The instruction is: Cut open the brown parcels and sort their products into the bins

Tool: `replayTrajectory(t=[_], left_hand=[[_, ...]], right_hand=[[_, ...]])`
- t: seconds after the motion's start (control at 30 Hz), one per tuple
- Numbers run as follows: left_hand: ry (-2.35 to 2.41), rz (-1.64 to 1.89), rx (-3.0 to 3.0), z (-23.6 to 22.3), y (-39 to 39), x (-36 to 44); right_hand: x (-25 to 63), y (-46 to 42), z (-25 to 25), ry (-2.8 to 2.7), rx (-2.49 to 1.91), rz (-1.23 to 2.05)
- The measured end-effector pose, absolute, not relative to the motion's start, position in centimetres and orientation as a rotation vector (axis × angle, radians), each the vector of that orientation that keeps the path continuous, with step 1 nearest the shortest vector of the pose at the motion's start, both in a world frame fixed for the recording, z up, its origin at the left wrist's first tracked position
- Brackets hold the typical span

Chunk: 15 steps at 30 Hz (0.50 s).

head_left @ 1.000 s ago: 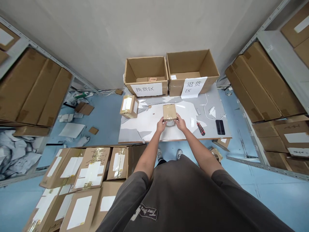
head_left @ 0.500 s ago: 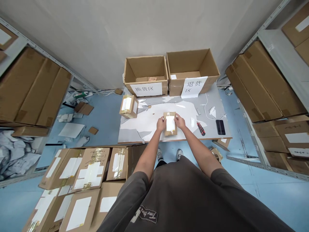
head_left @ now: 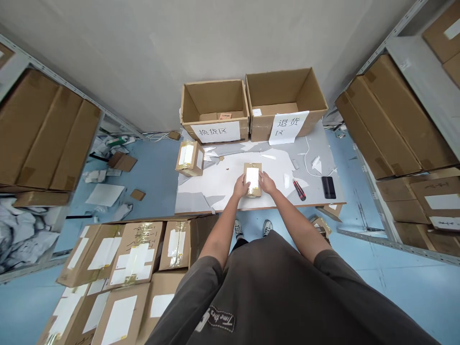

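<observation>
A small cardboard box (head_left: 252,178) with a white label and shiny tape is between my two hands, over the white paper (head_left: 230,168) near the table's front edge. My left hand (head_left: 241,186) grips its left side, fingers closed against the cardboard. On the opposite side my right hand (head_left: 267,182) grips the box too. A red and black utility knife (head_left: 299,190) lies to the right of my right hand. Farther left, another taped small carton (head_left: 189,158) stands on the table.
Two large open cartons with handwritten signs, a left one (head_left: 215,133) and a right one (head_left: 305,125), stand at the table's back. A black phone (head_left: 328,187) and white cable lie at right. Labelled cartons (head_left: 134,254) are stacked at lower left; shelves (head_left: 413,62) flank both sides.
The small box has tilted and shifted slightly upward in view, showing more of its far end. Both hands still hold its sides. The camera view has moved slightly.
</observation>
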<state>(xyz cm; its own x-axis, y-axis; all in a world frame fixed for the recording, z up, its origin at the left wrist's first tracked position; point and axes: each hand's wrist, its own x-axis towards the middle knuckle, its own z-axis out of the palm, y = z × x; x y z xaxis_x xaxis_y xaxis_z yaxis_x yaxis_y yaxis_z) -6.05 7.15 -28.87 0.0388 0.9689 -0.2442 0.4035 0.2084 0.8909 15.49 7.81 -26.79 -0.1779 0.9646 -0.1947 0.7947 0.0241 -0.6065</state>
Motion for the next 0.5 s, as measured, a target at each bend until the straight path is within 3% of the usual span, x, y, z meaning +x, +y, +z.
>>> replayTrajectory(t=[0.5], left_hand=[[1.491,0.692,1.192,-30.7,0.2,-8.2]], right_hand=[[14.8,-1.9,-28.5,-1.996,-1.725,1.031]])
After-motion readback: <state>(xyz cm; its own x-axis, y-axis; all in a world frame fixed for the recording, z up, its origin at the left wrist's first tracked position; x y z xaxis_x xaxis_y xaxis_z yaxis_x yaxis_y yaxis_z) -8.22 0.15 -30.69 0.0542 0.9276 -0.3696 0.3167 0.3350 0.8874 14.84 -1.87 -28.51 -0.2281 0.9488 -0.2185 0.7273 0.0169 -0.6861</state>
